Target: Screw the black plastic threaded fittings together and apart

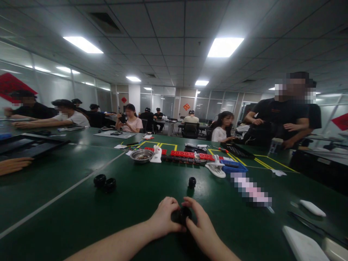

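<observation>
Close in front of me, my left hand (165, 215) and my right hand (200, 224) come together around a glossy black round part (185, 214). The left thumb and fingers curve about its left side, and the right thumb and fingers close on its right side. Whether it is one piece or two fitted together I cannot tell. Just beyond my hands a similar small black part (192, 182) stands upright on the green table (146, 181). Two more black round parts, one left (99, 180) and one right (110, 185), stand side by side further left.
A metal bowl of small pieces (141, 156), white clamps (216, 167), a red-and-black strip (182, 156) and a blue tray (234, 166) stand ahead. White flat objects (304, 243) lie at right. A co-worker's hand (15, 165) rests at left; a person (280, 112) stands at right.
</observation>
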Demonstrator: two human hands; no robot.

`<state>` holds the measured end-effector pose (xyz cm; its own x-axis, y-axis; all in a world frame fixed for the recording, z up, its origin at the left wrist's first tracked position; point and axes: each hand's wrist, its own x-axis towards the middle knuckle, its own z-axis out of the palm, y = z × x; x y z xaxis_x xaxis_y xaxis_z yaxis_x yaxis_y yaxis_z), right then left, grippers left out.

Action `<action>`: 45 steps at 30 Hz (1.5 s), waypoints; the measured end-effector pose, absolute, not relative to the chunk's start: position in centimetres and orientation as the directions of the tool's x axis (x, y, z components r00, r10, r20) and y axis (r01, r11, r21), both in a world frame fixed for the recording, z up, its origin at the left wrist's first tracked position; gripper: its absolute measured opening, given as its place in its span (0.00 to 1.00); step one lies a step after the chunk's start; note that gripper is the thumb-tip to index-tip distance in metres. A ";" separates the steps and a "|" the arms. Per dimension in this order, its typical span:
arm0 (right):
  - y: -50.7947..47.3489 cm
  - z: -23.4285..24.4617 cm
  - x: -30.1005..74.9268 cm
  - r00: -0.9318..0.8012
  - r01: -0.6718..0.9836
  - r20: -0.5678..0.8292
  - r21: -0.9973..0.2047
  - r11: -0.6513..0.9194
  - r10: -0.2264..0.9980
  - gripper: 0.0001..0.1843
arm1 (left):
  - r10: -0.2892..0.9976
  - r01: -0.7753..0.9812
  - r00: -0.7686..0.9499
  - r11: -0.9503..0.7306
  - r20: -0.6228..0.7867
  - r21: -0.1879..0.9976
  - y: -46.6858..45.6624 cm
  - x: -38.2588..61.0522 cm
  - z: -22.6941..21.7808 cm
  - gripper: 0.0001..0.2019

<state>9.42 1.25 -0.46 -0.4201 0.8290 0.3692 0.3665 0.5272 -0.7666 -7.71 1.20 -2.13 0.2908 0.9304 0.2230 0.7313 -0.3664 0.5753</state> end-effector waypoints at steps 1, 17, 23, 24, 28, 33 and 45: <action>1.3 -0.5 9.5 -0.418 0.370 0.370 -0.765 0.527 0.830 0.27 | 0.931 0.732 0.292 -0.366 0.221 0.574 1.2 -7.7 -2.1 0.21; 1.5 -0.7 9.4 -0.366 0.380 0.414 -0.751 0.540 0.833 0.25 | 0.927 0.726 0.289 -0.375 0.239 0.576 1.3 -7.8 -2.3 0.21; 1.7 -0.8 9.2 -0.318 0.440 0.397 -0.742 0.505 0.861 0.18 | 0.926 0.733 0.283 -0.376 0.249 0.567 1.2 -7.7 -2.2 0.20; 1.6 -0.8 9.2 -0.337 0.426 0.385 -0.752 0.503 0.859 0.18 | 0.927 0.734 0.283 -0.375 0.247 0.566 1.1 -7.7 -2.1 0.20; 1.4 -0.6 9.3 -0.409 0.370 0.379 -0.762 0.531 0.830 0.25 | 0.931 0.731 0.290 -0.365 0.222 0.576 1.0 -7.7 -1.8 0.20; 1.6 -0.8 9.3 -0.314 0.414 0.457 -0.723 0.553 0.832 0.23 | 0.930 0.737 0.282 -0.367 0.235 0.568 1.1 -7.7 -2.1 0.20; 0.9 -0.4 9.4 -0.359 0.334 0.450 -0.757 0.562 0.818 0.31 | 0.927 0.730 0.297 -0.375 0.229 0.572 0.9 -7.5 -1.5 0.20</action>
<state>9.37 0.95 -0.43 -0.3588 0.8180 0.4496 0.3339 0.5623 -0.7565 -7.51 0.90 -1.53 0.2967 0.9272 0.2286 0.7298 -0.3746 0.5719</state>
